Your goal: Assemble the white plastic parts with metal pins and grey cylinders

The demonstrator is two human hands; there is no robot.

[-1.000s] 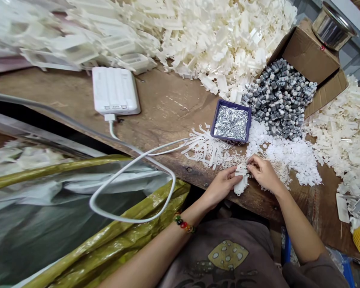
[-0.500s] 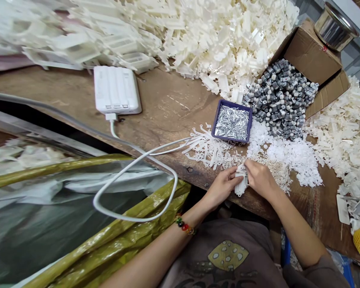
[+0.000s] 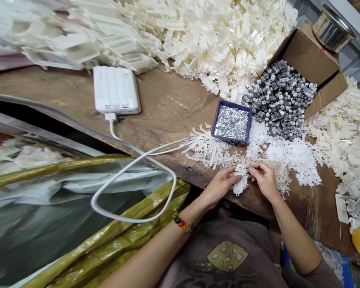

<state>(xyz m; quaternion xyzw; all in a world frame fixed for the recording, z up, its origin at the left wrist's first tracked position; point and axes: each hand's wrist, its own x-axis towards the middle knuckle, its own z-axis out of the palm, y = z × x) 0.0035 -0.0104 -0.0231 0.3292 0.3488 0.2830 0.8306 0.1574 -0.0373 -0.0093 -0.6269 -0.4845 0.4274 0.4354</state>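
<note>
My left hand (image 3: pixel 223 183) pinches a white plastic housing (image 3: pixel 240 181), a flat oblong piece with small lugs, at the table's front edge. Just right of it, my right hand (image 3: pixel 264 180) has thumb and forefinger pressed together; whatever they hold is too small to make out. Beyond the hands lie small beige plastic parts (image 3: pixel 280 172) and a heap of white discs (image 3: pixel 300 160). White plastic arms with ringed ends (image 3: pixel 205 150) spread to the left. A purple tray (image 3: pixel 231 138) of shiny metal pins stands behind them.
Grey cylindrical parts (image 3: pixel 283 96) spill from a cardboard box (image 3: pixel 313 52) with a metal bowl (image 3: pixel 333 30) on it. Piles of cream plastic housings (image 3: pixel 210 36) line the back. A white power bank (image 3: pixel 117 90) trails a looped cable (image 3: pixel 135 219) over a yellow-edged sack (image 3: pixel 108 248).
My right hand has drawn back a little to the right from the housing, uncovering more of its top. My left hand keeps its hold in nearly the same place.
</note>
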